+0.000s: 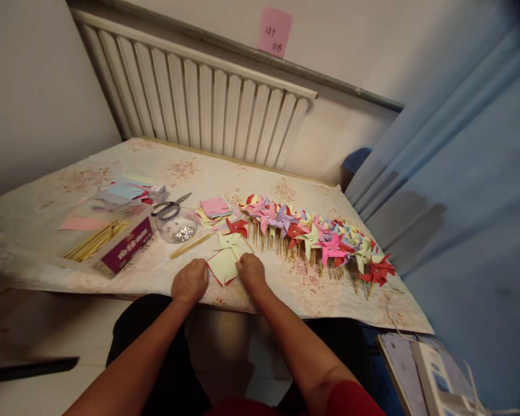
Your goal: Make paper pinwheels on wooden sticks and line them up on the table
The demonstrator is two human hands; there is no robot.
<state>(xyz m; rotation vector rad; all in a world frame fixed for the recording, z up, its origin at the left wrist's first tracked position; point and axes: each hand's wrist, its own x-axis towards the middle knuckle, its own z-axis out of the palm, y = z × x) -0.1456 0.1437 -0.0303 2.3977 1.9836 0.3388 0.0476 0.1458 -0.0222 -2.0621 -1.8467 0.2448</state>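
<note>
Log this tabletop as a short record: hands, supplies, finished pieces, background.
Left hand: at the left corner of the pale yellow paper
Right hand: at the paper's right corner
Supplies, left: box with thin sticks, scissors, clear dish with small shiny pieces
Right: many colored pinwheels on sticks
Behind: radiator

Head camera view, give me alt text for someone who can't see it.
A person's left hand and right hand are at opposite edges of a pale paper square on a flowered tablecloth. Colorful paper pinwheels crowd the right side; scissors, a dish of shiny bits and a box of sticks sit left.
</note>
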